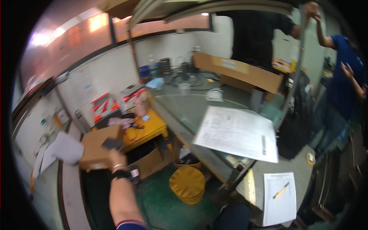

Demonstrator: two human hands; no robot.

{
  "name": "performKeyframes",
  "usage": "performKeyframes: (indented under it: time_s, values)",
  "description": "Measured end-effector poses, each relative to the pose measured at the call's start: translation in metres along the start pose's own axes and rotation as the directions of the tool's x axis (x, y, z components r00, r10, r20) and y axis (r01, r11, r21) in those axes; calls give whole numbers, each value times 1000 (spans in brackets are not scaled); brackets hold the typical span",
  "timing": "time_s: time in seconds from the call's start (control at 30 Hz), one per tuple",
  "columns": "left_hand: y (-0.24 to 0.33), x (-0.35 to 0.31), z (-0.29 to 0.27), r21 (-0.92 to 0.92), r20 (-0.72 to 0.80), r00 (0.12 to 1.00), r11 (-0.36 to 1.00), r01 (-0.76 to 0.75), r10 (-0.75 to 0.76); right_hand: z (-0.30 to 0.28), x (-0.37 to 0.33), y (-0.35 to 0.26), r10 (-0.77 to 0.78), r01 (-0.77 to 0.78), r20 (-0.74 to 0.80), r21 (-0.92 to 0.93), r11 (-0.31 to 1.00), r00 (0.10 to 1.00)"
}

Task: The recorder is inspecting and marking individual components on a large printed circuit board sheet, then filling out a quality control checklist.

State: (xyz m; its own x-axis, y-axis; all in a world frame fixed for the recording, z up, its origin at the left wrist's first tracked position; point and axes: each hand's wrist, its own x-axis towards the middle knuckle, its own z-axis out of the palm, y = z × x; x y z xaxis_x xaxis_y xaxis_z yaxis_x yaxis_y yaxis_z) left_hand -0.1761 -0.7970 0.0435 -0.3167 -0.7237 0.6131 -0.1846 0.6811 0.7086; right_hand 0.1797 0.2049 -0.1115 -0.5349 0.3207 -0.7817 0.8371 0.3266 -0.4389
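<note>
My left hand (pixel 116 158) reaches forward on the left, with a bracelet and a black band at the wrist. Its fingers look closed on the near edge of a dark flat rectangular thing (pixel 112 143), though motion blur hides their detail. Behind that thing is a brown cardboard box (pixel 97 151), and I cannot tell whether the two touch. My right hand does not show.
A yellow table (pixel 151 128) holds red-and-white boxes (pixel 104 107). A printed sheet (pixel 237 132) lies on the glass-topped table (pixel 180 101). Yellow stool (pixel 187 184) below; clipped papers (pixel 279 199) with pen (pixel 281 190) at right. A person (pixel 347 80) stands far right.
</note>
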Motion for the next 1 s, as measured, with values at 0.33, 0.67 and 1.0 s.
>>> performKeyframes:
  time_s: [0.33, 0.67, 1.0]
  values:
    - [-40, 44, 61, 134, 394, 873, 922, -364, 287, 76, -71, 15, 180, -162, -138, 133, 978, 974]
    - [37, -30, 137, -291, 492, 786, 922, -256, 374, 97, -112, -1, 283, -259, -184, 145, 955, 941]
    - [126, -166, 0, -428, 497, 788, 892, -143, 364, 114, -76, 67, 274, -214, -76, 441, 872, 959]
